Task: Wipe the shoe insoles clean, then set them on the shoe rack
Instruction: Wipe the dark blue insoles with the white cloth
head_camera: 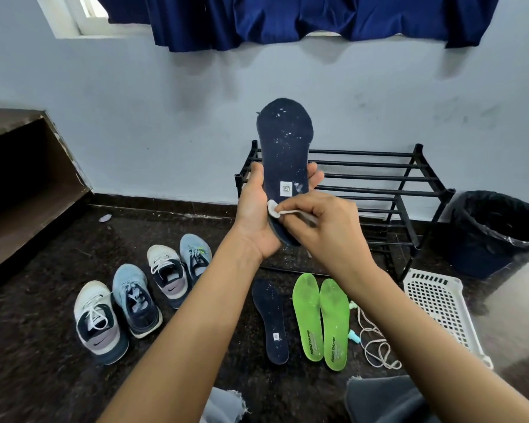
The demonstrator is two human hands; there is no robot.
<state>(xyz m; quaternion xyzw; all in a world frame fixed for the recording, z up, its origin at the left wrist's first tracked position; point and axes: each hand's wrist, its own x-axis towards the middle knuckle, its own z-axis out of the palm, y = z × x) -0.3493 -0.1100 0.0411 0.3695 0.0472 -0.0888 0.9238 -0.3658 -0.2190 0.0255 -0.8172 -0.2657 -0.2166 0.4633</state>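
Flooring [43, 346] of dark speckled stone is spread across the lower view, and a black shoe rack [364, 163] of horizontal bars is stood on it against the pale wall. A black-lined bin [486, 239] is placed just right of the rack, and a white perforated basket [437, 300] is laid on the floor in front of the bin. Four trainers [135, 300] are set out in a loose row at the left. Two green insoles [308, 315] are laid side by side near the rack's foot, and a navy insole [271, 322] is laid just left of them. A flecked insole [284, 141], also navy, is held upright in the air in front of the rack, its lower half gripped from behind by the left hand [254, 215], whose thumb and fingers are curled round its edges. A small white wipe [274, 209] is pinched in the bent fingers of the right hand [324, 227] and pressed against the heel end of the flecked insole
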